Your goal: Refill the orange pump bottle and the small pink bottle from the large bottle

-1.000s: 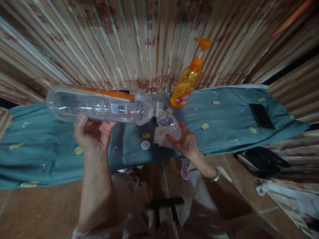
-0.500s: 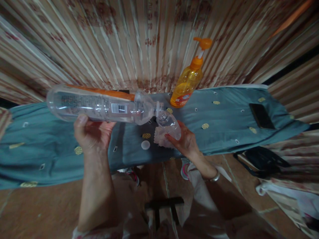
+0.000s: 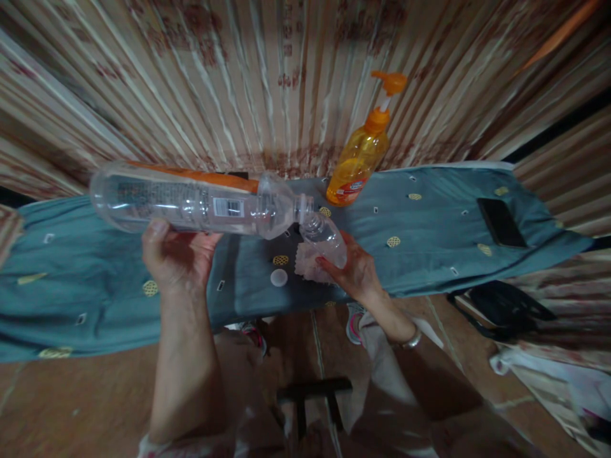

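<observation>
My left hand [image 3: 181, 257] holds a large clear plastic bottle [image 3: 200, 203] from below, tipped on its side with its mouth to the right. The label is part orange and has a barcode. My right hand [image 3: 353, 267] grips a small clear bottle [image 3: 324, 235], tilted so that its mouth meets the large bottle's mouth. Whether liquid passes between them I cannot tell. Under the small bottle lies a pinkish cloth [image 3: 308, 262] with a scalloped edge. Left of it a round white cap [image 3: 279, 277] rests on the teal tablecloth [image 3: 415, 254].
An orange pump bottle [image 3: 356, 162] with yellow-orange liquid stands at the back of the table. A dark phone [image 3: 501, 222] lies on the right side. Pleated curtains [image 3: 267, 83] hang behind. On the floor at right sits a black bag [image 3: 506, 308].
</observation>
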Tool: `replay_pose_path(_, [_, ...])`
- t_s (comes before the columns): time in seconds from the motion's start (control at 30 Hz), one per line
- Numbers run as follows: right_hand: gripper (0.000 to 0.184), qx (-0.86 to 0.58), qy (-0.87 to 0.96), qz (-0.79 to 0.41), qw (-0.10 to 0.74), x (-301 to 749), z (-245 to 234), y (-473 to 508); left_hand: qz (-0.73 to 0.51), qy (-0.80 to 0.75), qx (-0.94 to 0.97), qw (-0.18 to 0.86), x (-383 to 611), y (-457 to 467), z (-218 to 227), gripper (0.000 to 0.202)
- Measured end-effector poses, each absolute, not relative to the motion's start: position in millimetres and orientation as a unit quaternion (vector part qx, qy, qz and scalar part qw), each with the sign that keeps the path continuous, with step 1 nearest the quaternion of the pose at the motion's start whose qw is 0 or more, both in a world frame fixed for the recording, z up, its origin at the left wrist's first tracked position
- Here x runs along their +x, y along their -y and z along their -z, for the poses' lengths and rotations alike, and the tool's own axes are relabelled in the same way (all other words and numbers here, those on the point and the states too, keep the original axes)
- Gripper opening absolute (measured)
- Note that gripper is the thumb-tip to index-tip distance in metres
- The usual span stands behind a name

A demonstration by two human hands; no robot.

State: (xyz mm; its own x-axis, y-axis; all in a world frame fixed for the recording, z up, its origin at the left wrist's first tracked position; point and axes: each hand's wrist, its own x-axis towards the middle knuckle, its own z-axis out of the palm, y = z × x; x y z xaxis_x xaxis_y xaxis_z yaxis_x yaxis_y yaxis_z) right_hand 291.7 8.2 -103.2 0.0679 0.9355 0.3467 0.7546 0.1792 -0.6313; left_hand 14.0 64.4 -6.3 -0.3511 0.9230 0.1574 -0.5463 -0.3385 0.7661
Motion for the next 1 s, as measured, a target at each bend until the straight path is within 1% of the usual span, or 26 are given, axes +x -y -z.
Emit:
replay_pose_path(0.07, [0.081,-0.626,0.67,-0.119,0.38,291.3,103.4,-8.3,-0.764,-0.309,0.297,0.482,13.9,-64.7,6.6,0.04])
replay_pose_path(0.2, [0.078,-0.632,0.667,-0.119,0.377,290.9,103.3,-8.6,-0.767,-0.311,0.287,0.482,14.3,-65.2,6.6,0.043])
replay_pose_path(0.37, [0.078,-0.629,0.67,-0.12,0.376,291.4,103.0,-8.5,-0.77,-0.303,0.29,0.481,14.2,-65.2,7.2,0.04])
replay_pose_path(0.57, [0.079,-0.625,0.672,-0.122,0.377,291.6,101.6,-8.4,-0.766,-0.303,0.297,0.483,12.9,-64.9,7.6,0.045])
replay_pose_path(0.77, [0.075,-0.629,0.671,-0.13,0.372,292.2,99.7,-7.9,-0.763,-0.319,0.294,0.48,15.3,-64.4,4.7,0.049])
replay_pose_path(1.0, [0.081,-0.625,0.673,-0.121,0.377,292.4,103.1,-8.1,-0.762,-0.312,0.296,0.485,13.6,-65.8,6.2,0.048])
